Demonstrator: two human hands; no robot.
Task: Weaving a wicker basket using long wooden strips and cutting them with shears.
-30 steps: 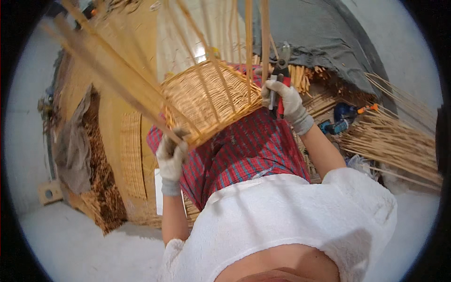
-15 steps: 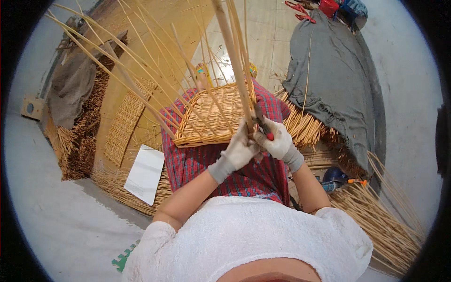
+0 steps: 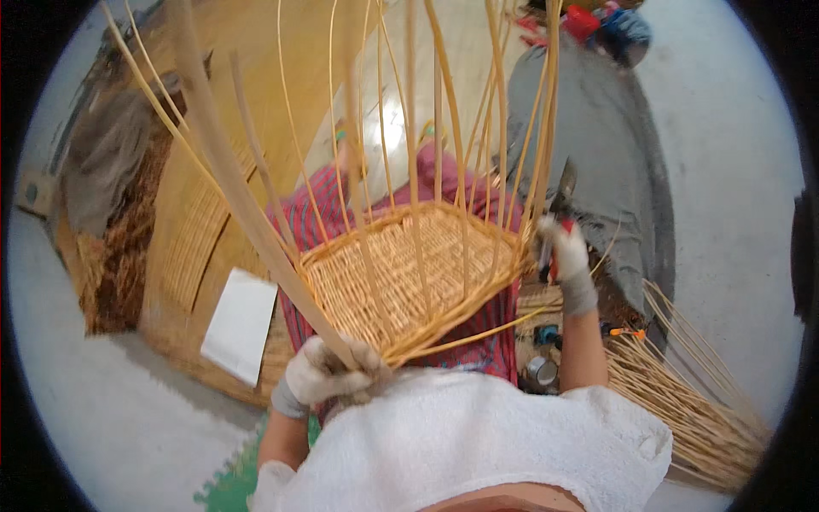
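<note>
A square woven wicker basket base (image 3: 401, 277), with tall stakes standing up around its edge, rests tilted over my lap. My left hand (image 3: 328, 373), in a white glove with a grey cuff, is closed around the foot of a thick stake (image 3: 271, 246) at the near left corner. To the right of the base, my gloved right hand (image 3: 570, 254) is closed on red-handled pruning shears (image 3: 563, 198), whose dark blade points away from me. A loose rod (image 3: 478, 338) slants out from the near edge toward the right. Motion blurs both hands somewhat.
A white board (image 3: 241, 326) lies at the left, beside a flat woven panel (image 3: 194, 264) and cloth-covered rod bundles (image 3: 128, 282). At the right are a grey cloth (image 3: 589, 136), more loose rods (image 3: 682, 410) and a small round tin (image 3: 541, 370).
My hands have moved apart: the left to the basket's near left corner, the right outward with the shears. The basket has turned and come nearer to me.
</note>
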